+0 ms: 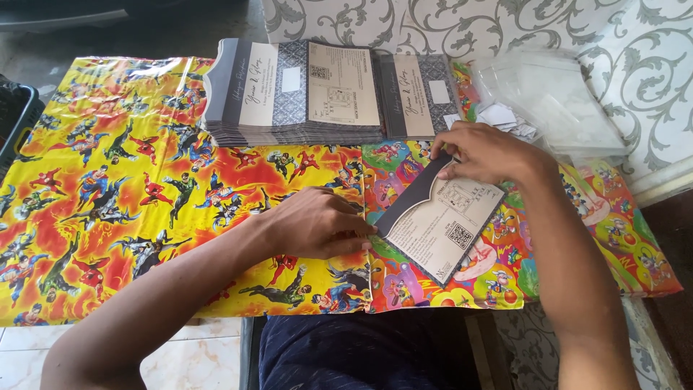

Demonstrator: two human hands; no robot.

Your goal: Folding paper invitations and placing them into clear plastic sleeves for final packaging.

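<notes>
A low table is covered by two sheets of bright cartoon wrapping paper [144, 188], the yellow and red one on the left and a multicoloured one on the right, meeting near the middle. At the far edge sits a tall stack of cards [292, 94], grey and cream, with a second, lower stack [419, 94] just to its right. Further right, against the patterned wall, lie clear plastic sleeves [556, 101] with a few small white slips [505, 117] beside them.

Near the middle, a single card [444, 220] lies tilted on the wrapping paper, its dark flap pointing far and left, its cream printed face up. It looks like light, fairly stiff paper stock: easy to lift, likely to crease if pinched hard, and it would probably slide on the glossy wrapping. The edges and corners seem the safest places to hold it, away from the fold.

The left hand [317, 224] reaches in from the near left, palm down, fingers loosely curled, fingertips touching the card's left corner and pressing it to the table rather than gripping. The right hand [480, 152] comes from the near right with the wrist bent inward, fingers bent down over the far edge of the card at the flap, seemingly pinching or pressing it.
</notes>
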